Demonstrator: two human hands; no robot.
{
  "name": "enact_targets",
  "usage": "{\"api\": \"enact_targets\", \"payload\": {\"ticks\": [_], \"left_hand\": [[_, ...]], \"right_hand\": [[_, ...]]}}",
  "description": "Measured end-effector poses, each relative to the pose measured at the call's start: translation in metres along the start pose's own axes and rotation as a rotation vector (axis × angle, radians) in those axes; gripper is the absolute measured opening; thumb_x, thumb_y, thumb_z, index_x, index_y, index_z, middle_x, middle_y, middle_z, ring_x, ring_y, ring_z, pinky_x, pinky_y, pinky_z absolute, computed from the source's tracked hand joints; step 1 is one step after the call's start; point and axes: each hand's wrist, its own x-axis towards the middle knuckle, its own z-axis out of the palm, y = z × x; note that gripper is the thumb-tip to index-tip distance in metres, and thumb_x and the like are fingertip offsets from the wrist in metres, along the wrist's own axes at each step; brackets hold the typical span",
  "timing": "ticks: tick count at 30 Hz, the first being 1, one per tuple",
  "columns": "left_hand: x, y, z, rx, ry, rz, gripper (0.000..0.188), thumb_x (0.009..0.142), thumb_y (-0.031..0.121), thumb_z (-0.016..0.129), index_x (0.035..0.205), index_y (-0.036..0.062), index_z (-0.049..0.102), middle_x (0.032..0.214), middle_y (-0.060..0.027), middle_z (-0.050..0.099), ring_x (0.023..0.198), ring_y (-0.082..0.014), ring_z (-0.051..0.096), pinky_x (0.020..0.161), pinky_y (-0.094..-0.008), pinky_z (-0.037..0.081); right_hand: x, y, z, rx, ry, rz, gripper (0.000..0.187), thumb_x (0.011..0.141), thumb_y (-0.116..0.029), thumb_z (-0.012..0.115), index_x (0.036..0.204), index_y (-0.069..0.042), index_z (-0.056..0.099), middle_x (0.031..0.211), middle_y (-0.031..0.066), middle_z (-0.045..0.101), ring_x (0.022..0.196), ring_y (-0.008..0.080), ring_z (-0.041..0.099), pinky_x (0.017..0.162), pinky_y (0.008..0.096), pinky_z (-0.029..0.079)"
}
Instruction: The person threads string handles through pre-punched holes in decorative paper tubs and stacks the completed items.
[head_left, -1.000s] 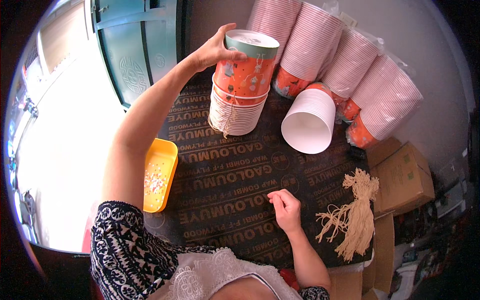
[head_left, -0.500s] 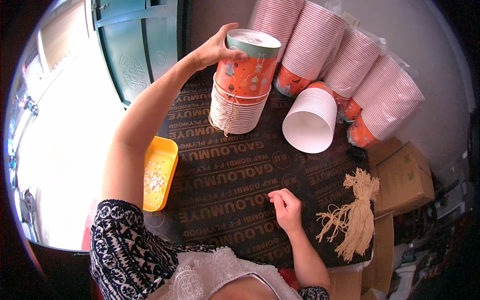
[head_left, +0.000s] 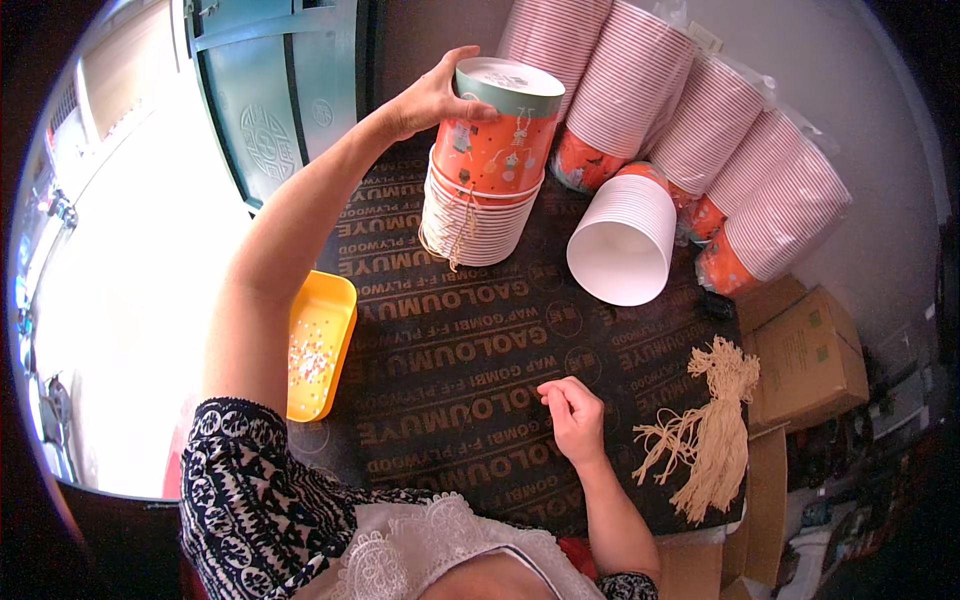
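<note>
My left hand (head_left: 437, 100) grips the upper side of an upturned paper cup (head_left: 505, 155), orange with a green band and a white base facing up. That cup sits on top of a stack of nested cups (head_left: 480, 225), whose white rims show below. Thin beige strings (head_left: 455, 235) hang down the stack's left side. Over the front middle of the dark board, my right hand (head_left: 576, 420) is closed, fingers curled, with nothing showing in it. Right of it lies a bundle of beige strings (head_left: 715, 430).
A white-lined stack of cups (head_left: 620, 245) lies on its side, mouth toward me. Several plastic-wrapped cup stacks (head_left: 625, 80) line the back right. A yellow tray (head_left: 345, 345) with small coloured bits is by my left arm. Cardboard boxes (head_left: 815, 350) stand beyond the board's (head_left: 450, 350) right edge.
</note>
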Motion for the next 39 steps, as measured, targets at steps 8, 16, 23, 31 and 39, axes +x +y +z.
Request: {"api": "enact_targets", "payload": {"ticks": [8, 16, 23, 31, 39], "left_hand": [[-0.003, -0.003, 0.000, -0.019, -0.006, 0.007, 0.117, 0.056, 0.041, 0.086, 0.142, -0.0027, 0.019, 0.131, -0.0283, 0.044, 0.122, -0.0354, 0.046, 0.107, -0.0397, 0.033], [-0.001, 0.002, -0.004, -0.019, -0.046, 0.003, 0.114, 0.062, 0.038, 0.083, 0.144, -0.0029, 0.016, 0.135, -0.0273, 0.039, 0.127, -0.0342, 0.040, 0.108, -0.0379, 0.030], [0.038, 0.058, -0.018, 0.304, -0.068, 0.030, 0.080, 0.085, 0.057, 0.056, 0.139, 0.0008, 0.037, 0.141, -0.0216, 0.039, 0.129, -0.0314, 0.040, 0.108, -0.0386, 0.032], [0.092, 0.066, 0.034, 0.887, -0.463, -0.095, 0.071, 0.093, 0.063, 0.027, 0.140, 0.0114, 0.040, 0.142, -0.0139, 0.041, 0.129, -0.0361, 0.040, 0.109, -0.0423, 0.031], [0.082, 0.055, 0.040, 0.869, -0.575, -0.111, 0.072, 0.092, 0.064, 0.024, 0.139, 0.0121, 0.039, 0.141, -0.0173, 0.041, 0.129, -0.0371, 0.040, 0.107, -0.0455, 0.033]], "right_hand": [[0.000, 0.001, 0.001, -0.001, -0.003, 0.002, 0.014, 0.090, -0.003, 0.051, 0.087, 0.005, 0.063, 0.080, 0.0077, 0.062, 0.071, 0.0135, 0.060, 0.064, 0.0251, 0.048], [0.000, 0.000, -0.002, 0.008, -0.001, 0.000, 0.015, 0.090, -0.004, 0.052, 0.087, 0.005, 0.063, 0.080, 0.0082, 0.062, 0.071, 0.0140, 0.060, 0.064, 0.0256, 0.048], [0.001, 0.004, -0.003, 0.010, -0.001, -0.002, 0.015, 0.090, -0.004, 0.052, 0.087, 0.005, 0.063, 0.080, 0.0085, 0.063, 0.071, 0.0143, 0.060, 0.063, 0.0256, 0.047], [0.001, 0.002, -0.002, 0.013, -0.020, 0.009, 0.014, 0.090, -0.004, 0.052, 0.087, 0.004, 0.063, 0.080, 0.0083, 0.063, 0.071, 0.0141, 0.060, 0.063, 0.0255, 0.047], [0.001, 0.003, -0.001, 0.001, -0.029, -0.009, 0.013, 0.090, -0.004, 0.053, 0.087, 0.004, 0.063, 0.080, 0.0081, 0.063, 0.070, 0.0142, 0.060, 0.062, 0.0254, 0.047]]}}
